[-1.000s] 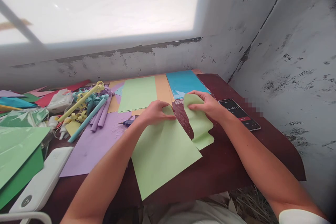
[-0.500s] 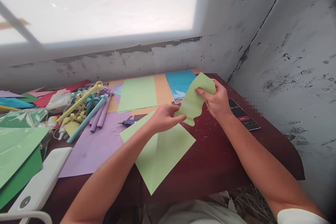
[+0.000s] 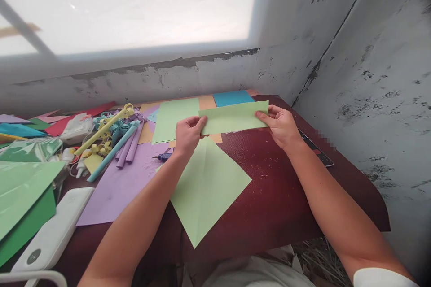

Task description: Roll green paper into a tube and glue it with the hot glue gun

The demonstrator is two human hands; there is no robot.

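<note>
The left hand (image 3: 186,133) pinches the left end of a light green paper strip (image 3: 234,117), thumb on the near face and fingers closed behind it; the right hand (image 3: 281,126) grips the right end likewise, fingers curled shut on the edge. The strip is stretched level between both hands, raised above the dark red tabletop (image 3: 286,188) at its far middle, and clear of the light green paper square (image 3: 207,188) lying flat and cornerwise just near of it. In my judgement the strip is being pulled flat for inspection or alignment. Done well, this calls for even tension from both ends, grips kept at the outer edges so no crease forms mid-span, and the long edges held parallel. The paper looks thin and liable to buckle if the hands close inward. To the left lie a lilac paper sheet (image 3: 114,188) and rolled paper tubes (image 3: 116,145); a dark phone (image 3: 318,152) sits partly hidden behind the right wrist.
</note>
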